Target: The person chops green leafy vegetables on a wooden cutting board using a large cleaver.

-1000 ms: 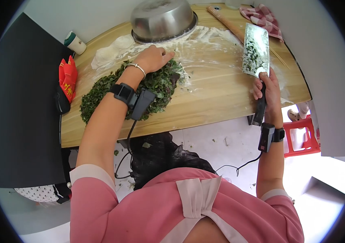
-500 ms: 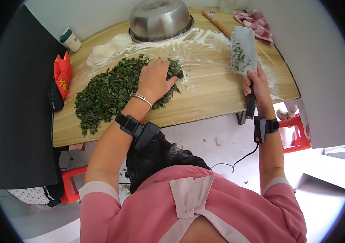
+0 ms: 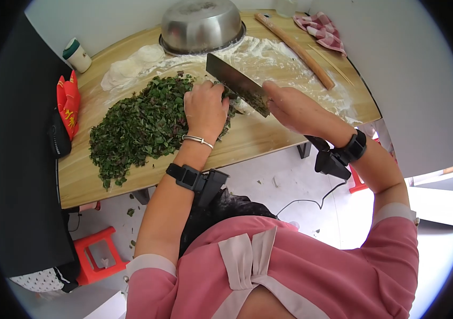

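Observation:
A large heap of chopped green leaves (image 3: pixel 136 127) lies on the left half of the wooden table. My left hand (image 3: pixel 205 103) is at the heap's right end, fingers curled down and closed over some of the leaves. In my right hand (image 3: pixel 290 106) is a cleaver (image 3: pixel 237 82), gripped by its handle, which the hand mostly hides. Its blade slants up to the left, close beside my left fingers, with bits of leaf stuck near the heel.
A steel basin (image 3: pixel 202 26) sits upside down at the back, beside pale dough (image 3: pixel 130 66) and scattered flour. A rolling pin (image 3: pixel 295 50), thin sticks (image 3: pixel 332 64) and a checked cloth (image 3: pixel 322 32) lie at the right. A lidded jar (image 3: pixel 77 56) and red packet (image 3: pixel 68 101) line the left edge.
My right hand has brought the cleaver leftward from the table's right side to the leaves, turning the blade. My left hand's fingers have curled in at the heap's right end.

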Motion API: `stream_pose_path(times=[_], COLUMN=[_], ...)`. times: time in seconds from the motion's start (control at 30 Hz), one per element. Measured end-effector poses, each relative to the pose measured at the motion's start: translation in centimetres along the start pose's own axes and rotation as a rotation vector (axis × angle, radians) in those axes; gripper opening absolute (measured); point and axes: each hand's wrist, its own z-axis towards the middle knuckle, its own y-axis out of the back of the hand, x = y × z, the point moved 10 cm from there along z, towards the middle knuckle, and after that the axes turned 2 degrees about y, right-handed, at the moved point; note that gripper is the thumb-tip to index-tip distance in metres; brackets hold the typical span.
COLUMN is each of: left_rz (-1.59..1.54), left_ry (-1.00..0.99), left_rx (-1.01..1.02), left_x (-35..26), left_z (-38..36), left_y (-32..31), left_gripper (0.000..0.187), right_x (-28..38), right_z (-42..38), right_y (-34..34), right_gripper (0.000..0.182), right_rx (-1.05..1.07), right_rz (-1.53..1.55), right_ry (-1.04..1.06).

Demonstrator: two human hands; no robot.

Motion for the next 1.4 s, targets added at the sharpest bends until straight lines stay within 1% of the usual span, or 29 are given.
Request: stream_pose_path(times=[0.07,0.13,0.17,0.23,0.27,0.33,0.37,0.43,0.47,0.53,0.57,0.63,0.67,0.73,0.77,0.83,0.87,0.93,1.03,1.07,1.1,1.13,1.17,1.23,1.27,1.33,1.37,1.4], left_rz=[0.039,0.037,0.043,0.038,0.035,0.034,0.033,0.035,0.037,0.022,0.012,0.004,-0.011,-0.008,0.004,0.003,0.007,-0.01,-0.03,-0.035,-0.034,-0.03,-0.026,-0.034,-0.038,-0.096,-0.063,-0.032], left_ry=[0.012,0.003,-0.006,-0.014,-0.015,-0.018,-0.02,-0.029,-0.028,-0.036,-0.043,-0.048,-0.041,-0.029,-0.021,-0.016,-0.011,-0.019,-0.021,-0.027,-0.027,-0.024,-0.024,-0.052,-0.078,-0.08,-0.072,-0.038], left_rx=[0.0,0.006,0.011,0.018,0.02,0.03,0.03,0.044,0.038,0.018,0.003,-0.015,-0.031,-0.026,-0.022,-0.006,0.009,0.004,0.008,0.017,0.021,0.034,0.045,0.066,0.085,-0.016,-0.049,-0.063], left_x=[0.0,-0.2,-0.3,-0.2,-0.1,0.1,0.1,0.2,0.2,0.2,0.2,0.3,0.4,0.5,0.6,0.5,0.6,0.8,1.0,1.0,1.0,1.0,1.0,0.6,0.5,1.3,2.3,3.6], left_z=[0.1,0.1,0.1,0.2,0.2,0.2,0.2,0.0,0.2,-0.2,-0.4,-0.6,-0.6,-0.6,-0.7,-0.7,-0.7,-0.6,-0.5,-0.5,-0.6,-0.6,-0.6,-0.7,-0.6,0.4,1.2,2.1], left_y=[0.1,0.3,0.3,0.1,0.0,-0.1,-0.1,-0.3,-0.2,0.0,0.3,0.6,0.6,0.4,0.3,0.4,0.3,0.3,0.2,0.1,0.1,0.1,0.1,0.6,0.7,3.2,4.2,4.9], left_gripper=[0.014,0.013,0.012,0.011,0.01,0.01,0.009,0.009,0.009,0.009,0.01,0.011,0.012,0.013,0.013,0.013,0.012,0.011,0.009,0.009,0.009,0.01,0.01,0.013,0.016,0.023,0.026,0.028], right_x=[-0.3,0.3,0.1,1.3,2.0,1.6,1.4,1.4,1.0,1.2,1.1,0.3,-0.5,1.8,1.1,1.9,2.6,2.0,2.6,1.3,0.9,2.9,2.6,1.2,0.8,0.3,-0.3,-0.2], right_z=[0.7,1.3,1.5,2.2,2.8,3.3,3.6,4.0,4.0,3.9,3.5,1.8,1.5,1.4,1.1,1.4,1.7,1.3,2.2,2.4,3.7,4.3,4.1,2.9,2.4,2.0,1.5,0.9], right_y=[-0.6,-1.2,-1.1,-1.4,-1.0,-2.0,-2.7,-3.6,-4.1,-3.1,-2.5,-1.5,-1.7,-0.9,-1.2,-2.0,-1.4,-2.2,-3.1,-4.4,-5.0,-4.2,-4.1,-3.9,-3.3,-1.4,-0.7,0.0], right_gripper=[0.014,0.016,0.016,0.016,0.016,0.016,0.016,0.016,0.016,0.014,0.014,0.014,0.014,0.013,0.013,0.013,0.013,0.012,0.012,0.012,0.012,0.013,0.013,0.014,0.014,0.016,0.019,0.019], right_rx=[0.011,0.027,0.026,0.153,0.153,0.306,0.309,0.209,0.204,0.085,0.08,0.19,0.188,0.015,0.02,0.15,0.15,0.338,0.329,0.335,0.198,0.056,0.05,0.202,0.188,0.11,0.104,0.109], right_rz=[-0.019,-0.033,-0.032,-0.137,-0.131,-0.091,-0.084,-0.135,-0.139,-0.105,-0.108,0.171,0.164,-0.092,-0.094,-0.152,-0.155,0.169,0.113,0.114,-0.012,-0.137,-0.135,0.182,0.182,0.205,0.208,0.215], right_ry=[0.007,0.094,0.086,0.058,0.052,-0.129,-0.136,-0.059,-0.063,-0.057,-0.056,-0.336,-0.335,0.033,0.027,-0.022,-0.02,-0.34,-0.364,-0.363,-0.141,0.08,0.078,-0.331,-0.332,-0.266,-0.317,-0.322])
